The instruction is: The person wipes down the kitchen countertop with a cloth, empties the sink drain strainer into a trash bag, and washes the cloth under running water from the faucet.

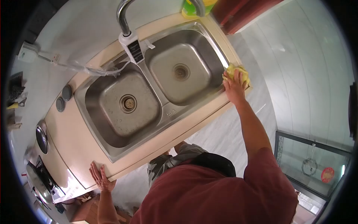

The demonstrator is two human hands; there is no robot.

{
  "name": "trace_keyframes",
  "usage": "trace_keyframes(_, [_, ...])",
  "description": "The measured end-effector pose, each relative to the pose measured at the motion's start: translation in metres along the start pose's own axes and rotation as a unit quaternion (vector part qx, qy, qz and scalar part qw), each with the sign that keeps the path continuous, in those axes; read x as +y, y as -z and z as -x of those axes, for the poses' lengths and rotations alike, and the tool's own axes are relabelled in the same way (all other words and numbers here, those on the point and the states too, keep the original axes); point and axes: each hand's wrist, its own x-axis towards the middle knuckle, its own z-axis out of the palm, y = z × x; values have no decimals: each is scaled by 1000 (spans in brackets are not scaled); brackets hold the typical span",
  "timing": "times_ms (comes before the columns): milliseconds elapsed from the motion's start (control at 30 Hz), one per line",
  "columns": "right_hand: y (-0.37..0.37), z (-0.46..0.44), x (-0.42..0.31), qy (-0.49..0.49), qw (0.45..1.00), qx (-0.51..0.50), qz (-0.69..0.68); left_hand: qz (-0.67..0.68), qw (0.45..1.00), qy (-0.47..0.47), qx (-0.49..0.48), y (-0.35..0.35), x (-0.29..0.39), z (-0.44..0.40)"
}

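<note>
The right hand (235, 89) is pressing a yellow cloth (241, 76) onto the table (76, 130) at its right end, just beside the rim of the sink (121, 150); its fingers are spreading over the cloth, partly open. The left hand (100, 178) is lying on the near edge of the table, left of the sink, its fingers extended and holding nothing. The sink is showing two bowls side by side, each with a drain at the bottom. A curved faucet (122, 18) with a white and black body is standing behind the divider between the bowls, and clear plastic (102, 71) is hanging across the back rim of the left bowl. Two round dark lids (67, 92) are sitting on the table near the sink's left side. A green and yellow container (191, 10) is standing behind the right bowl.
</note>
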Motion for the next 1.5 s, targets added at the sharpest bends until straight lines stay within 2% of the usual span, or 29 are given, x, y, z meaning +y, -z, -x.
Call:
trace_keyframes(67, [-11,-31,5,52,998,31,14,-3,1000,-2,5,-3,-2,0])
trace_keyframes(300, [-17,-125,-34,105,990,78,60,-4,1000,-7,-6,-2,-3,-1])
trace_keyframes(567, [-29,-218,-106,64,988,133,47,-17,1000,-2,-12,-7,-6,1])
trace_keyframes(600, [-41,-229,-113,61,976,196,77,-16,1000,-1,-16,-6,-5,0])
trace_keyframes(633, [-50,-240,-120,36,970,235,-52,-15,1000,2,-21,-3,-4,-1])
trace_keyframes(700, [-57,-250,-156,-16,905,295,-307,-15,1000,5,-17,-4,-3,-2])
trace_keyframes(733, [-36,-239,-185,-79,882,219,-409,-17,1000,4,-11,-6,-3,-1])
trace_keyframes(833, [-62,-245,-252,-11,829,353,-434,-18,1000,5,-10,-6,-5,-1])
trace_keyframes(933, [-61,-218,-294,-19,794,295,-531,-12,1000,13,-17,-6,-5,1])
trace_keyframes(1033, [-57,-185,-303,128,828,257,-481,-8,1000,13,-2,-5,-4,-2])
trace_keyframes(1133, [-52,-179,-296,259,828,170,-468,-7,1000,17,-12,-3,-5,-1])
trace_keyframes(1267, [-70,-148,-298,243,868,94,-422,-12,1000,18,0,-4,-5,-2])
trace_keyframes(1367, [-76,-98,-309,182,785,18,-592,0,1000,21,-9,-1,-6,-2])
trace_keyframes(1467, [-60,-59,-304,66,735,-78,-671,-1,1000,26,-12,0,-6,3])
trace_keyframes(1500, [-61,-45,-301,126,781,-35,-611,-1,1000,25,-10,-3,-5,0])
